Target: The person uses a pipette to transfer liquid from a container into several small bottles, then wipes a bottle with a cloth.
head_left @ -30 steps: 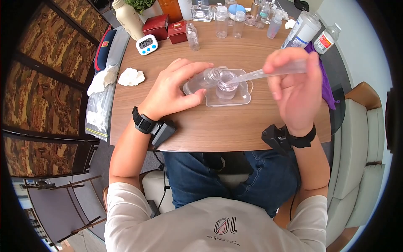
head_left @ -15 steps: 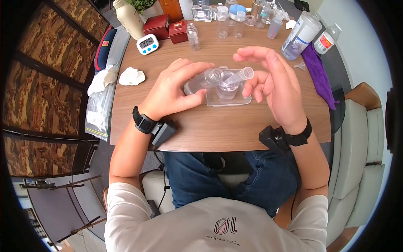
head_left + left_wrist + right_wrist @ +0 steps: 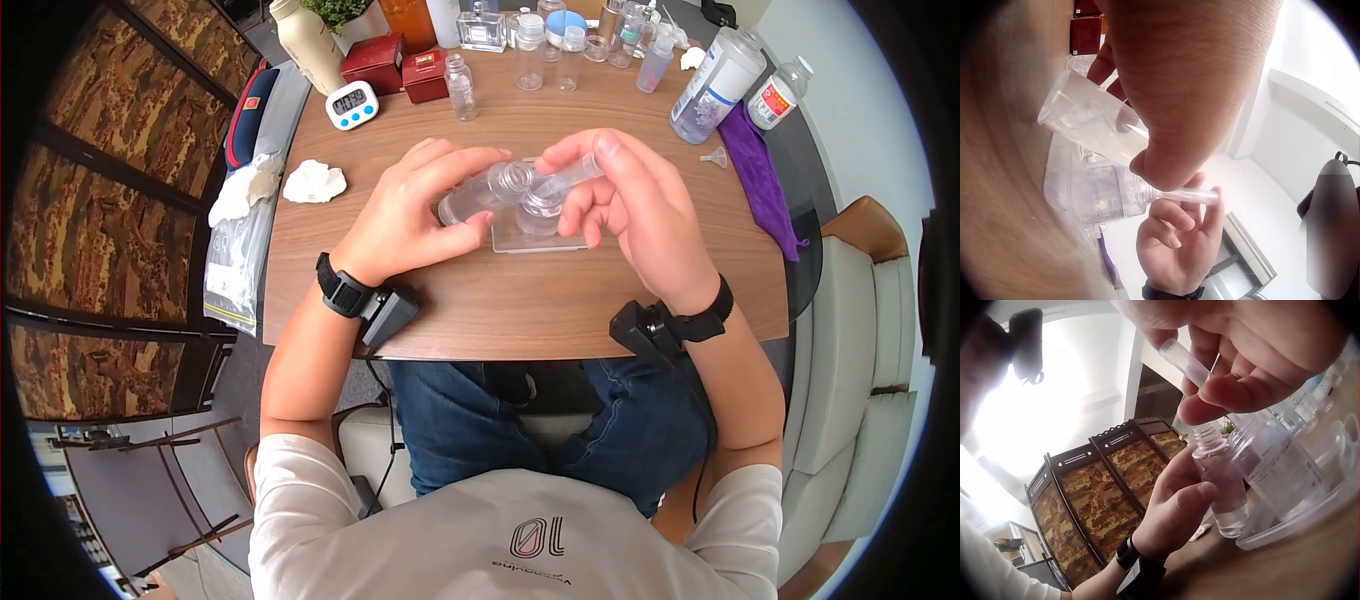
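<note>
My left hand (image 3: 420, 205) grips a small clear bottle (image 3: 462, 203), tilted with its uncapped neck toward a wider clear jar (image 3: 538, 222). A little clear liquid shows at the bottom of the bottle (image 3: 1232, 522) in the right wrist view. The jar, printed on its side (image 3: 1288, 472), stands on a shallow clear plastic tray (image 3: 508, 246). A clear plastic dropper (image 3: 578, 178) leans up out of the jar's mouth. My right hand (image 3: 655, 225) pinches its upper part between thumb and fingers. The dropper's lower end is hidden inside the jar.
A white timer (image 3: 351, 106), two red boxes (image 3: 372, 64) and a small empty bottle (image 3: 461, 92) stand behind. Several clear bottles line the back. To the right are a large bottle (image 3: 715, 85), a tiny funnel (image 3: 715, 157) and a purple cloth (image 3: 755, 180). Crumpled tissue (image 3: 314, 182) lies left.
My right hand first held the dropper out to the right, then let it lean in the jar with fingers apart; now it has moved left and pinches it. The left hand has stayed still.
</note>
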### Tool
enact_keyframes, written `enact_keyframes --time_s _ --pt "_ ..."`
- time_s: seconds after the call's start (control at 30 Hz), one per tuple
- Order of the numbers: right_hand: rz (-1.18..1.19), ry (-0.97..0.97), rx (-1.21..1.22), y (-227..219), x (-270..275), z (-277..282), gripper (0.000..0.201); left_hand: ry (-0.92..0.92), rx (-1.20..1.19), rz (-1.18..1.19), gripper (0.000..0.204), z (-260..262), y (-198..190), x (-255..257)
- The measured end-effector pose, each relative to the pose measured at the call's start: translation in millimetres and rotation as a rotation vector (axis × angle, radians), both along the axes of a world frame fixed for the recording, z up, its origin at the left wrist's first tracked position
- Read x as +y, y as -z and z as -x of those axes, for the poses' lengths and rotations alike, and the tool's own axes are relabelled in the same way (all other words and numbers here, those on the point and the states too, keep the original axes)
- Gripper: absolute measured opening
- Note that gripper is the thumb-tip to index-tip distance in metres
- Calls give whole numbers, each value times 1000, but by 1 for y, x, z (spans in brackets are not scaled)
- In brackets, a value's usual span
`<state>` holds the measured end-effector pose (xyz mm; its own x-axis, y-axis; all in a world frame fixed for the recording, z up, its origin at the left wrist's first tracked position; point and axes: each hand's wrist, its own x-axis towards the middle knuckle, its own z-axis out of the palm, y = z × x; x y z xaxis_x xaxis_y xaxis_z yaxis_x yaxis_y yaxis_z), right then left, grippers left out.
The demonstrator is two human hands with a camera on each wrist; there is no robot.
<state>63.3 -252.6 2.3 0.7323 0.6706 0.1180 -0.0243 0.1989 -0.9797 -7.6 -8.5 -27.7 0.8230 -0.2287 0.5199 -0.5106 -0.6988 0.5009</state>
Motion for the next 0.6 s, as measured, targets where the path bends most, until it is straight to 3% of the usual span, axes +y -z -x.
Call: enact_keyframes --time_s 0.47,0.6 --pt "-100 68 -17 -9 -8 -1 41 6 -10 1 53 0 0 1" --pt "-337 150 -48 -13 -27 -15 47 -15 50 -16 48 3 -4 1"
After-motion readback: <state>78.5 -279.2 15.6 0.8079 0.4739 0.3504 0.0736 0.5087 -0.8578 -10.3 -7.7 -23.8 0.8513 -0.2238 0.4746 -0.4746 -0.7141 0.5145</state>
